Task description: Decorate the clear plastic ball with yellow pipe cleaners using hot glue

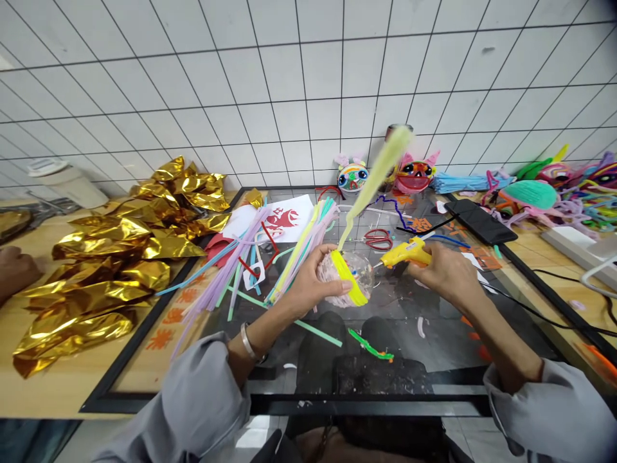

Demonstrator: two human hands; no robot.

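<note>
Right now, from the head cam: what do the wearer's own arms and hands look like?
Loose, plain grey sleeves, bunched on both forearms. Left hand: ungloved, with a slim silver-toned bangle at the wrist. Right hand: ungloved, no bangle visible. No markings discernible on the sleeves.

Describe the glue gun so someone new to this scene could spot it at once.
Start at the dark, black-framed tabletop and find the right hand above it. That hand grips the glue gun, its nozzle toward the clear ball in the left hand. Its solid yellow body sets it apart from the red-handled scissors just beyond.
</note>
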